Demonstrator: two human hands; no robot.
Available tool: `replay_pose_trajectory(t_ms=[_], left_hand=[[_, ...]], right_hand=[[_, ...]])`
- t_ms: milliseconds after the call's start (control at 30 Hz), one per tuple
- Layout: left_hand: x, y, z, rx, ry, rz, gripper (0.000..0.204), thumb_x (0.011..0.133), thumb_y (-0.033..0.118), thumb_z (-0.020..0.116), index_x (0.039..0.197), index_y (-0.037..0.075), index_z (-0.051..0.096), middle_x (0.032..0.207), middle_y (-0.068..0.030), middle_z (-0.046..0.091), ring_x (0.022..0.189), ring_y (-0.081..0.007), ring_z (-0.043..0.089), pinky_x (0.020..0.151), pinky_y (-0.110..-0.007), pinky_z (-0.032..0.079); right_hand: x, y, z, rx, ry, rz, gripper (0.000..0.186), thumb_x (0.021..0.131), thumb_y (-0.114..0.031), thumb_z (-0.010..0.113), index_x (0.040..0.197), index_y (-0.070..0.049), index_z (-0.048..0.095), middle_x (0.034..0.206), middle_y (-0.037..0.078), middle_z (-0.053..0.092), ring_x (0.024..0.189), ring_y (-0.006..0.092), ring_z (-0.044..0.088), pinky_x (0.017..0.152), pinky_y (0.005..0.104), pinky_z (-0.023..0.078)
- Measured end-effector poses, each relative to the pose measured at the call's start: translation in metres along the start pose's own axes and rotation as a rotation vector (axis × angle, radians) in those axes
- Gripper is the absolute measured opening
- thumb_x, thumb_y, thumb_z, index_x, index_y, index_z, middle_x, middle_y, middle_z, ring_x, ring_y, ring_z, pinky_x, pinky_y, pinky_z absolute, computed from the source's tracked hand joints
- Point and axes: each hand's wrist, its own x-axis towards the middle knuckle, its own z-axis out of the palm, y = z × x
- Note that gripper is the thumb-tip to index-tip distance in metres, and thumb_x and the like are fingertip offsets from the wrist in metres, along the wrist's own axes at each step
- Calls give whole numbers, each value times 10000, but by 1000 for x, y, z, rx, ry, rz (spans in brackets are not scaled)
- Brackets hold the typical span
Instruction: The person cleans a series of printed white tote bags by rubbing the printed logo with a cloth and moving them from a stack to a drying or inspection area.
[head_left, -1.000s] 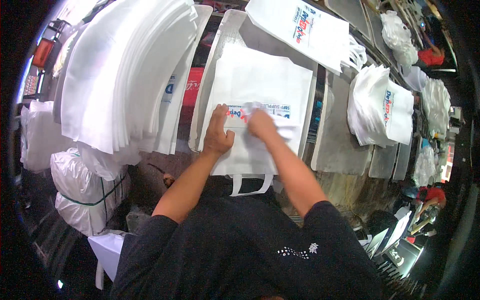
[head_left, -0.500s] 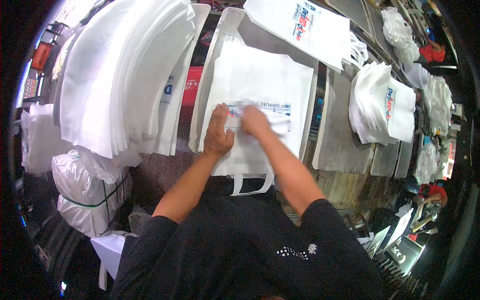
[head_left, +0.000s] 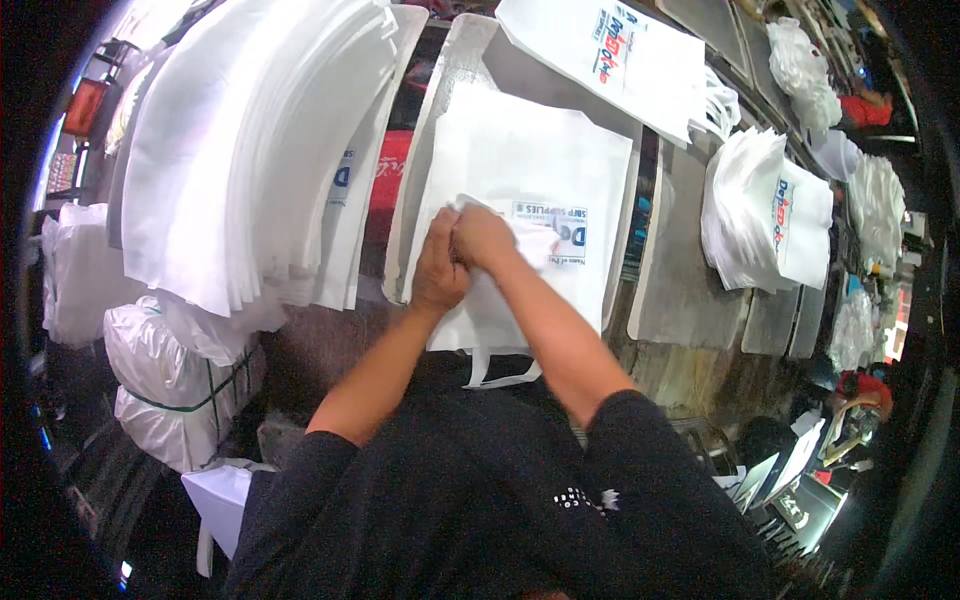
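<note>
A white fabric tote bag (head_left: 520,140) with blue and red print lies flat in front of me, its handles (head_left: 500,370) hanging toward my body. Closed in a fist, my right hand (head_left: 482,238) presses a crumpled white cloth (head_left: 536,238) onto the printed area; motion blurs part of the cloth. My left hand (head_left: 437,270) rests on the left side of the bag, fingers stretched out and touching the right hand. Part of the print is hidden under the hands and cloth.
A grey board (head_left: 465,55) lies under the bag. Tall white fabric stacks (head_left: 210,160) stand at left, above a tied white bundle (head_left: 170,390). Another printed bag (head_left: 610,60) lies beyond, and a pile of bags (head_left: 745,210) sits right. A person in red (head_left: 866,390) is at far right.
My right hand has moved left with the cloth, up against the left hand, uncovering print on the right. My left hand has stayed nearly in place.
</note>
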Motion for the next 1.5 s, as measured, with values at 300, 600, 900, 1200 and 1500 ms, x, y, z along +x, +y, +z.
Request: replay_pose_trajectory(t_ms=[300, 600, 900, 1200, 1500], left_hand=[[4, 7, -6, -102, 19, -58, 694, 693, -24, 426, 1382, -37, 338, 1387, -254, 415, 1323, -422, 369, 1134, -446, 291], [4, 6, 0, 227, -24, 62, 446, 789, 158, 672, 1199, 20, 563, 1343, -213, 470, 1308, -397, 393, 1108, -481, 311], [8, 6, 2, 315, -107, 40, 419, 744, 109, 687, 1113, -39, 554, 1353, -228, 438, 1326, -408, 355, 1127, -491, 280], [12, 13, 8, 304, -43, 53, 411, 768, 152, 695, 1107, -35, 557, 1350, -223, 446, 1322, -398, 364, 1114, -490, 304], [8, 5, 7, 292, -38, 59, 404, 749, 129, 708, 1088, -34, 562, 1346, -233, 445, 1318, -410, 369, 1111, -481, 315]], right_hand=[[-17, 64, -27, -63, 202, 81, 368, 907, -270, 479, 1150, -14, 586, 1136, 216, 624, 1071, 381, 600, 901, 467, 482], [-7, 98, -27, -457, 112, -160, 250, 847, -201, 541, 918, -16, 693, 1047, 210, 640, 988, 364, 622, 849, 456, 506], [-1, 29, -12, -181, 90, -3, 312, 865, -255, 531, 1047, -19, 625, 1078, 210, 650, 1017, 373, 631, 864, 465, 504], [4, 135, -48, -270, 86, 143, 379, 845, -309, 568, 1088, -27, 638, 1097, 202, 650, 1042, 367, 621, 868, 468, 503], [-9, 19, -19, -176, 55, 38, 315, 850, -320, 535, 999, -67, 647, 1051, 180, 665, 979, 382, 636, 852, 460, 509]])
